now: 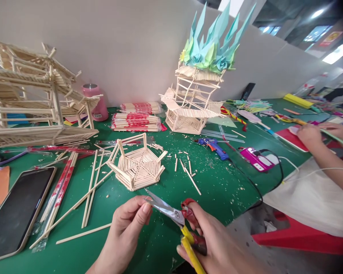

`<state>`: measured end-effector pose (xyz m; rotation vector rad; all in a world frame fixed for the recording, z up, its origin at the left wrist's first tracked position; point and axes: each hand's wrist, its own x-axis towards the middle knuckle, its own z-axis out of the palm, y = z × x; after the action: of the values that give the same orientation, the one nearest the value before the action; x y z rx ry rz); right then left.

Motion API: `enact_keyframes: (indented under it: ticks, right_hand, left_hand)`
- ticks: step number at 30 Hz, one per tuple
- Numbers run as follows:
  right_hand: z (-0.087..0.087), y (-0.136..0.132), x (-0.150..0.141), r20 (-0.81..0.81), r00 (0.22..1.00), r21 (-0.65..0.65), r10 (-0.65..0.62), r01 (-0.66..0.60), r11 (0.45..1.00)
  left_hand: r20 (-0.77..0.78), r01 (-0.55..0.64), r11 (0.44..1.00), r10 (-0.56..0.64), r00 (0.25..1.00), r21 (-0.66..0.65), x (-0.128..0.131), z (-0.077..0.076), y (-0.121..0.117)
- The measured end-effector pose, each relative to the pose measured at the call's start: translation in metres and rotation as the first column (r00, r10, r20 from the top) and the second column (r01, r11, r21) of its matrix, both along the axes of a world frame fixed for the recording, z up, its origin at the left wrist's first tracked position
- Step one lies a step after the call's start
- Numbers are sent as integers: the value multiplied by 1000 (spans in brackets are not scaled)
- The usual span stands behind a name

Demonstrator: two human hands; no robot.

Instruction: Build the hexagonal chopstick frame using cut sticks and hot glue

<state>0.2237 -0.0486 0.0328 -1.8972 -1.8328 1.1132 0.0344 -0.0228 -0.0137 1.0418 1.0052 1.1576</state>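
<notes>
My left hand (131, 220) is closed in a pinch, thumb against forefinger. A thin wooden stick (84, 233) runs out behind it to the left, in line with the pinched fingertips; its gripped part is hidden. My right hand (211, 236) grips scissors (167, 208) with red and yellow wrapped handles. Their blades are parted, with the tips at my left fingertips. Just beyond stands a small six-sided frame (140, 165) of wooden sticks, with a woven-looking floor and short uprights. Cut stick pieces (190, 175) lie to its right.
A phone (20, 207), loose sticks and wrapped sticks (61, 182) lie left. Stick buildings stand behind, one topped with blue-green paper (214, 49). A blue glue gun (213, 147) and a corded pink device (258, 160) lie right. Another person's hand (308, 135) is at far right.
</notes>
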Motion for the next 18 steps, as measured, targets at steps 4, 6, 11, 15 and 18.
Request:
enact_keyframes:
  ticks: [4, 6, 11, 15, 18]
  right_hand:
    - [-3, -2, 1, -57, 998, -12, -16, 15, 1000]
    - [-1, -1, 1, -39, 999, 2, -5, 5, 1000]
    - [9, 2, 3, 70, 995, 0, 66, -66, 998]
    - [12, 3, 2, 89, 992, -18, 90, -89, 996]
    - [12, 2, 0, 44, 997, -12, 67, -67, 998]
  left_hand:
    - [-66, 3, 993, 5, 998, 117, 0, 7, 2]
    - [-105, -10, 978, 33, 994, 206, 0, 8, 3]
    - [-186, 2, 909, 84, 979, 417, -3, 8, 6]
    - [-234, 33, 870, 96, 967, 491, -4, 9, 9]
    - [-240, 36, 874, 93, 966, 485, -4, 10, 8]
